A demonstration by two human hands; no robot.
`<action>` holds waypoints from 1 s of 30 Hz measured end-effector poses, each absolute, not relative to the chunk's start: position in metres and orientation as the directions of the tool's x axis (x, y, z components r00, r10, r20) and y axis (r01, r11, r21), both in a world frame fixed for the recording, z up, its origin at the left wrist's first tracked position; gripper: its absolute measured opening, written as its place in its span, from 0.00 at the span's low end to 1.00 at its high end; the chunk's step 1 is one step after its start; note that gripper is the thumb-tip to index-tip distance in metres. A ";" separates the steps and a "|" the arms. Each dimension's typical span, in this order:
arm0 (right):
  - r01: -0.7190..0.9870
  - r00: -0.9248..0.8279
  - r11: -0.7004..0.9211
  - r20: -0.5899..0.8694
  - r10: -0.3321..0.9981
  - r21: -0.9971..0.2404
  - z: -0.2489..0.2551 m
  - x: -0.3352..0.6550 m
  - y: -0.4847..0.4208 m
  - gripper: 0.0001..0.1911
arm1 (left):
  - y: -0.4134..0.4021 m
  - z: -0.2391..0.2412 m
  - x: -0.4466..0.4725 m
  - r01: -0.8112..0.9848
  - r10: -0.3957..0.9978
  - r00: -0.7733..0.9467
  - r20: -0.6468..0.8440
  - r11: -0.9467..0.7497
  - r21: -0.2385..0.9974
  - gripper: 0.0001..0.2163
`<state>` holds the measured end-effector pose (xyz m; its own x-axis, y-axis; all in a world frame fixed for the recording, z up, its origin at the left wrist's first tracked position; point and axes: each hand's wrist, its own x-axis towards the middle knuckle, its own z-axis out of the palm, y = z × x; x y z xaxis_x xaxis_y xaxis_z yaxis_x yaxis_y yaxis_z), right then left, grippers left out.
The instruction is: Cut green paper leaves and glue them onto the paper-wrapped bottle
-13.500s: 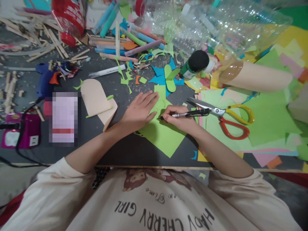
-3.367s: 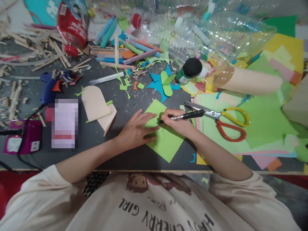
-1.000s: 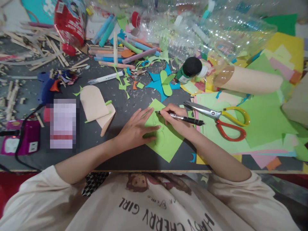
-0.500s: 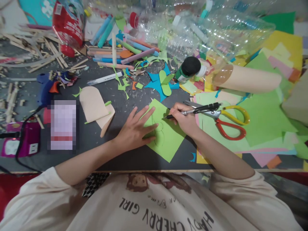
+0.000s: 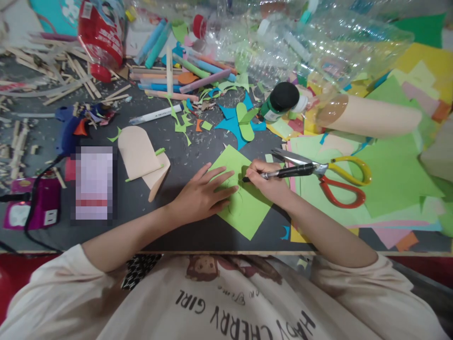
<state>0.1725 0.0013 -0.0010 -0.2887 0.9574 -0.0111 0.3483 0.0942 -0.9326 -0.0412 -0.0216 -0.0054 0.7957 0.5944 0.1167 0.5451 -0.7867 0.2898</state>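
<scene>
Green paper sheet (image 5: 252,218) lies near-centre on the counter (image 5: 184,241), left hand (image 5: 201,192) spread over it, grasping nothing; right hand (image 5: 268,183) keeps its grip around a black pen (image 5: 294,170), tip shifted rightward since a second ago, suggesting work on the outline's right side

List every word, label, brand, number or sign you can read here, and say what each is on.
"CHERRY GIRL": on the shirt, upside down in this view; the word before it and the script line are unclear.
Red-labelled bottle: white characters, too blurred.
White marker: print too small.
Green bottle: label unreadable.
Purple box: white label unreadable.
Green sheet: faint lines, no words discernible.
</scene>
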 end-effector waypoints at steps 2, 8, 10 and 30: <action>0.355 -0.294 0.096 -0.014 0.956 -0.930 0.000 0.172 0.002 0.15 | -0.022 -0.005 -0.041 0.542 0.593 0.796 0.123 -0.787 0.294 0.14; 0.371 -0.253 0.079 -0.019 0.967 -0.925 -0.001 0.172 0.002 0.16 | -0.021 -0.003 -0.040 0.547 0.595 0.793 0.130 -0.790 0.276 0.14; 0.383 -0.264 0.092 -0.014 0.964 -0.919 -0.002 0.173 0.002 0.16 | -0.021 -0.003 -0.040 0.541 0.589 0.795 0.145 -0.797 0.269 0.14; 0.413 -0.200 0.069 -0.017 0.980 -0.908 -0.002 0.173 0.003 0.17 | -0.021 -0.003 -0.041 0.555 0.601 0.793 0.104 -0.781 0.286 0.14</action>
<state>0.1734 0.0026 -0.0017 -0.2002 0.9796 -0.0169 0.4128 0.0687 -0.9082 -0.0405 -0.0209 -0.0027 0.7927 0.6006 0.1041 0.5546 -0.7815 0.2859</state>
